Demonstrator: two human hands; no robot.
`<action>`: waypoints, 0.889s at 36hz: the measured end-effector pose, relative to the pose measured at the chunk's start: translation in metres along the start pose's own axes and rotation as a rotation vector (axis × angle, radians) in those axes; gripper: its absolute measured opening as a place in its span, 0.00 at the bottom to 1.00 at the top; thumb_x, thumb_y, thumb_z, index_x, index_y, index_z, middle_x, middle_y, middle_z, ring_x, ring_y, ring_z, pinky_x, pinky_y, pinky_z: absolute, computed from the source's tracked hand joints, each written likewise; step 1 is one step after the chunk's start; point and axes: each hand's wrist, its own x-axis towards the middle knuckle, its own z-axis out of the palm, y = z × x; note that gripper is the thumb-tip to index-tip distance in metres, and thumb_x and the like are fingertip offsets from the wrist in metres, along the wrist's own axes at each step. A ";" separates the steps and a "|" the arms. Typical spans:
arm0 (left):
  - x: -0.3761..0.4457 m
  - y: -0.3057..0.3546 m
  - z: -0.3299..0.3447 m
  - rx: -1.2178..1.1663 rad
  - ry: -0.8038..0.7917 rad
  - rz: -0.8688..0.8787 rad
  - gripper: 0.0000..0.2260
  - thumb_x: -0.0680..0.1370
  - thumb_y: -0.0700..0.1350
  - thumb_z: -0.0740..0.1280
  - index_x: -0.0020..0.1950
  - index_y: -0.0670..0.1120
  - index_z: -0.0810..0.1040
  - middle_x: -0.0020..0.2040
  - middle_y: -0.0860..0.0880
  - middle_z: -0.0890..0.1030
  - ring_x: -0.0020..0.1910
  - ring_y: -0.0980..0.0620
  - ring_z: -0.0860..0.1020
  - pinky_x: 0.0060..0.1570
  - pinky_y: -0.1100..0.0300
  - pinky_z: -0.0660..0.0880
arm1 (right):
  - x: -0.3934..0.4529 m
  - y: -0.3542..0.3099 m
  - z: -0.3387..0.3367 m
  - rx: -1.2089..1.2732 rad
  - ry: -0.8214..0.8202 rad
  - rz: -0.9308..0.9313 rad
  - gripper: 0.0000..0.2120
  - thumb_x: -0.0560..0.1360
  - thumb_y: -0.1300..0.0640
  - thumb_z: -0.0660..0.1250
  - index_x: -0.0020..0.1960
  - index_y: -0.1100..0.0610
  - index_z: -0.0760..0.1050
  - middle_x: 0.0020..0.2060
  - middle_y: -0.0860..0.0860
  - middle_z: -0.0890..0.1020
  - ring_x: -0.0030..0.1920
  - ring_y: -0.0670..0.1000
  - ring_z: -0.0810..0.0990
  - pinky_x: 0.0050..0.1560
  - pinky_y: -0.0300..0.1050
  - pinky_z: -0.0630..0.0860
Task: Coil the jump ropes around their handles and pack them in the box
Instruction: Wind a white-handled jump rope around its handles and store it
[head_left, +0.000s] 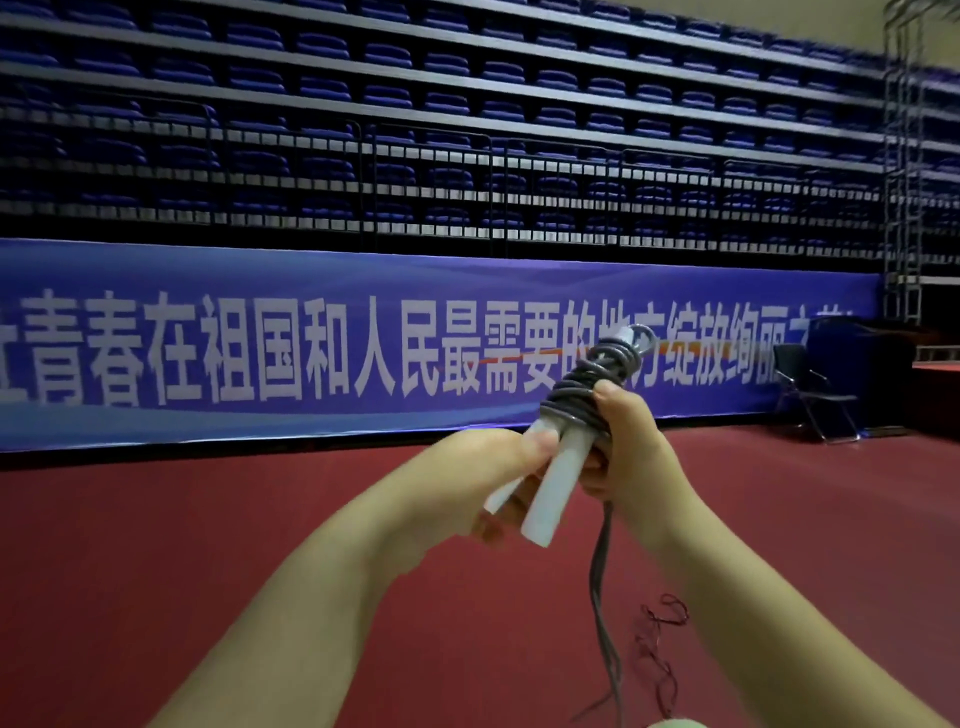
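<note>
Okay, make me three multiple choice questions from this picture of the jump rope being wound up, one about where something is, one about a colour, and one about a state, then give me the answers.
1. Where is the thin red rope?
A. On the floor, below the right hand
B. Draped over the folding chair
C. Wound on the white handles

2. What colour is the rope wound round the handles?
A. Yellow
B. Grey
C. Green

3. How far along is the grey rope?
A. Fully wound
B. Not wound at all
C. Partly wound, a length still hanging

Answers:
1 A, it lies loose on the red floor.
2 B, dark grey turns sit at the handles' upper part.
3 C, strands hang below the right hand while the left hand holds the handles.
</note>
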 end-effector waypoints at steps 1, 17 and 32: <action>0.000 -0.005 -0.002 -0.157 -0.067 -0.053 0.21 0.74 0.63 0.61 0.48 0.48 0.84 0.44 0.47 0.84 0.43 0.44 0.81 0.52 0.48 0.77 | -0.002 0.002 0.000 0.017 -0.013 -0.026 0.13 0.76 0.50 0.59 0.38 0.58 0.70 0.20 0.45 0.74 0.21 0.40 0.71 0.24 0.30 0.67; 0.001 -0.024 0.017 -0.419 -0.004 -0.146 0.27 0.76 0.66 0.52 0.45 0.43 0.76 0.30 0.48 0.75 0.25 0.54 0.71 0.25 0.65 0.62 | -0.010 0.011 -0.030 -0.220 -0.269 0.157 0.29 0.75 0.33 0.48 0.34 0.58 0.65 0.27 0.48 0.63 0.26 0.47 0.57 0.27 0.40 0.57; 0.001 -0.061 0.020 0.618 0.388 -0.187 0.25 0.78 0.64 0.49 0.35 0.47 0.69 0.36 0.48 0.76 0.45 0.41 0.77 0.46 0.50 0.73 | -0.012 0.057 0.009 -0.529 0.034 0.295 0.16 0.83 0.48 0.49 0.59 0.55 0.71 0.41 0.54 0.78 0.41 0.57 0.77 0.46 0.53 0.76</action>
